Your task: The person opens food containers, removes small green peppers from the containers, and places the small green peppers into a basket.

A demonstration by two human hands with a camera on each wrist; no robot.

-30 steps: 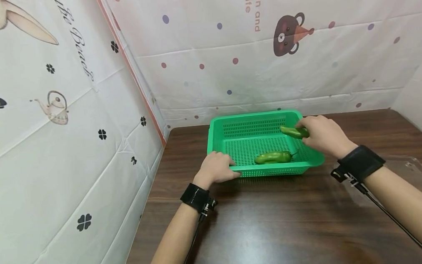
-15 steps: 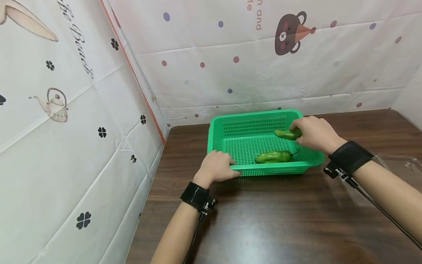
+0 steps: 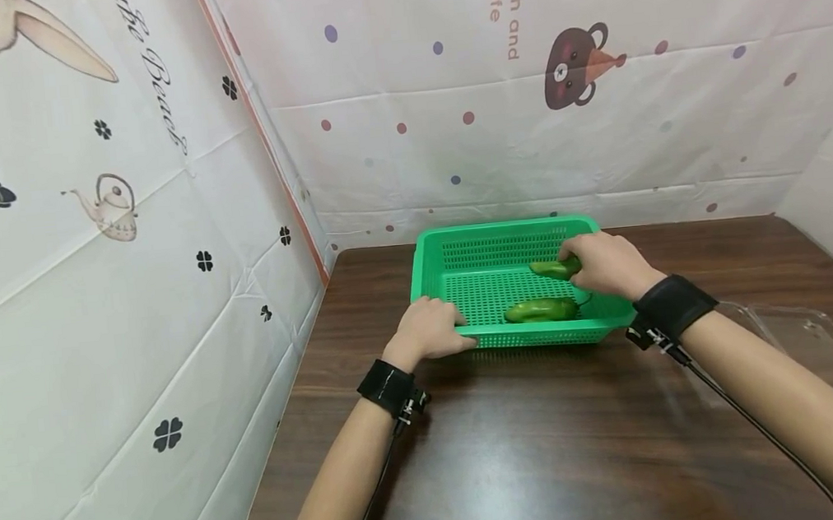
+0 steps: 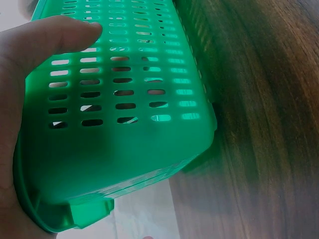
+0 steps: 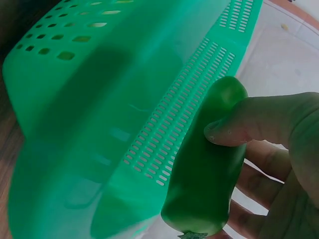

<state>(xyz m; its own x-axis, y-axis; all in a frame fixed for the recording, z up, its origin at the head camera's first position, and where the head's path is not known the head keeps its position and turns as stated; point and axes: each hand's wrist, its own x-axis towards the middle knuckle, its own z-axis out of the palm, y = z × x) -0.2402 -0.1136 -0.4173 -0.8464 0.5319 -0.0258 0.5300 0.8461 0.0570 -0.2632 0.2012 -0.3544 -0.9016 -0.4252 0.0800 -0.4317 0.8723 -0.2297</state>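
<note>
A green plastic basket (image 3: 432, 267) with slotted walls stands toward the back of the table. My left hand (image 3: 428, 328) grips its near left rim; in the left wrist view the thumb (image 4: 75, 34) lies along the slotted outer wall. Over the basket's right part, my right hand (image 3: 608, 263) holds a green pepper (image 3: 553, 269) by its stem-end half. The right wrist view shows that pepper (image 5: 207, 164) between the thumb and curled fingers. Another green pepper (image 3: 542, 309), with a thin dark stem, lies inside along the near wall.
A clear plastic tray (image 3: 818, 340) lies on the dark wooden table (image 3: 522, 449) at the right, partly behind the right forearm. Printed white sheets (image 3: 393, 163) rise behind and to the left. Black straps with small cameras and cables circle both wrists.
My right hand has moved left with the pepper, from near the basket's right rim to farther inside over it. The left hand stays on the rim.
</note>
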